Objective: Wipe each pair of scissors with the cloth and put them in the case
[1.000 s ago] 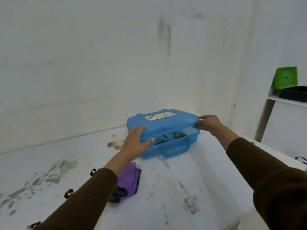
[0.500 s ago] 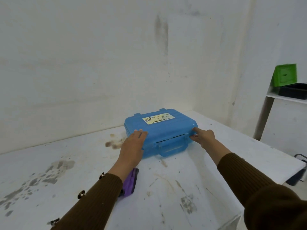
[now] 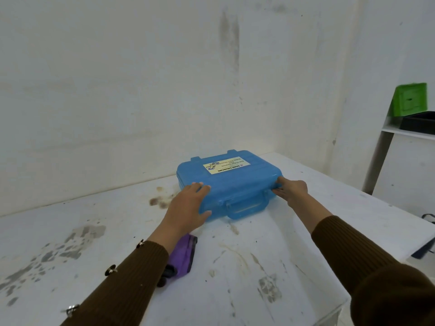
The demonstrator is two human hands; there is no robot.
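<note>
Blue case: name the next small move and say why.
Probably press the front edge down until it clicks: the blue case lies with its lid down, the left hand flat on one front corner, the right hand gripping the other, and nothing shows it latched.

- Table (image 3: 306, 231): white top, worn and scratched, standing in the corner of the room.
- Grey patches (image 3: 77, 238): scattered over the left part of the table top.
- Brown spots (image 3: 160, 200): small cluster on the table, near the back wall.
- Wall (image 3: 117, 90): off-white, scuffed — one dark vertical streak (image 3: 229, 41) high up.
- Shelf (image 3: 409, 134): white, at the right edge of view, carried on a grey slanted leg (image 3: 379, 158).
- Green box (image 3: 410, 100): on the shelf, tilted.
- Black tray (image 3: 419, 122): on the shelf, just beside the green box.
- Dark object (image 3: 426, 248): beyond the table's right edge — too cropped to identify.
</note>
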